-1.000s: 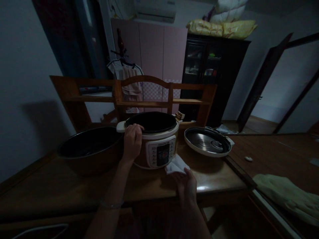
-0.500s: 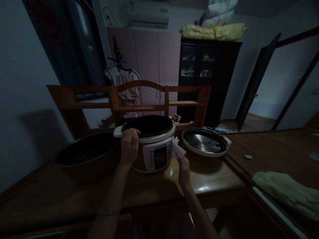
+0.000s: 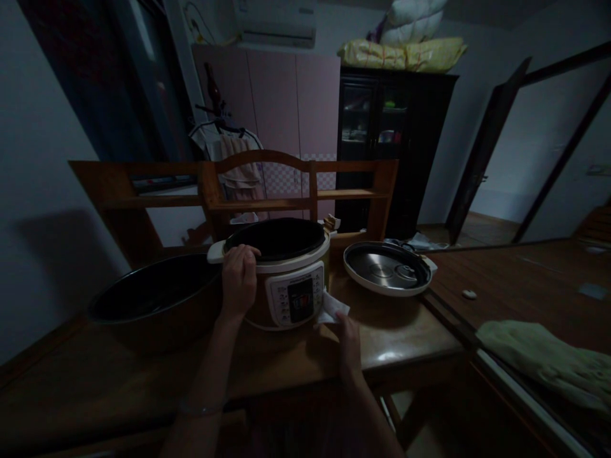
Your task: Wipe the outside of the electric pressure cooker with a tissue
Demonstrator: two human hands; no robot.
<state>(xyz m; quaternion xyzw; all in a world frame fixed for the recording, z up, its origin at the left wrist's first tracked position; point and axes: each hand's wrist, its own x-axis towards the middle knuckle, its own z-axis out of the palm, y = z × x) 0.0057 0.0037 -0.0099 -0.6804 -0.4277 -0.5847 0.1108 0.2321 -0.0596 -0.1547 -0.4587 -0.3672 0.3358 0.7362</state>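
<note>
In the middle of the wooden table stands an electric pressure cooker (image 3: 301, 299) without its lid, its inside dark. My left hand (image 3: 238, 273) is closed over the cooker's rim at the front left, beside its white side handle (image 3: 216, 252). In my right hand (image 3: 348, 337) is a white wipe (image 3: 334, 308), pressed against the lower right of the cooker's front, next to the control panel. The detached lid (image 3: 387, 272) lies with its metal inside facing up, right of the cooker. To the left sits a large dark pot (image 3: 157, 305).
The wooden table (image 3: 281, 362) carries these things, with a wooden shelf rack (image 3: 267, 205) along its back. A brown surface (image 3: 525, 273) to the right holds a small pale round object (image 3: 469, 294) and a light green cloth (image 3: 539, 359). Behind stand a pink wardrobe and a dark cabinet.
My right hand has moved the wipe down along the cooker's right front side. My left hand stays on the rim. The whole view has shifted slightly.
</note>
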